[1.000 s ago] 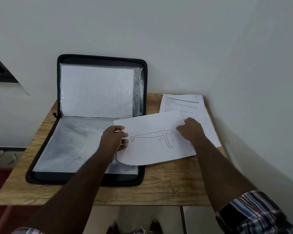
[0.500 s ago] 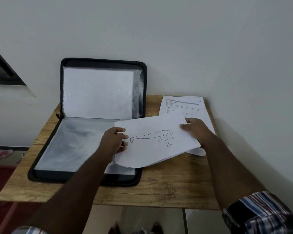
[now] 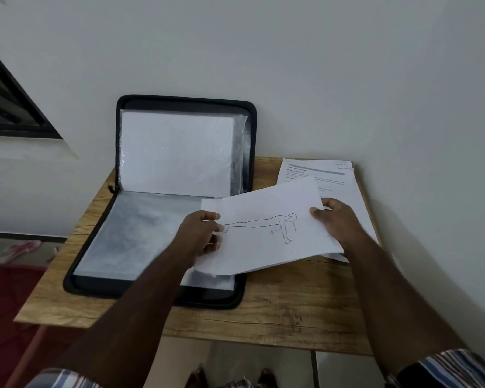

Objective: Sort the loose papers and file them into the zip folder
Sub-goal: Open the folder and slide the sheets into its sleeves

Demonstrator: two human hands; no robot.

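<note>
Wooden table (image 3: 277, 312): paper stack (image 3: 345, 186) by wall, rt of zip folder (image 3: 118, 259)

This looks like a room in a home, used as a small paperwork corner. A small wooden table (image 3: 277, 312) with a printed wood grain stands pushed into the corner of two plain white painted walls (image 3: 291, 65). At the upper left of the frame a dark-framed window (image 3: 14, 107) with a white sill cuts into the wall. The bottom of the frame shows pale floor tiles (image 3: 235, 359) under the table, and at the lower left lies a dark red floor covering (image 3: 9, 303), with pinkish footwear (image 3: 20, 249) on the floor beside it.
</note>
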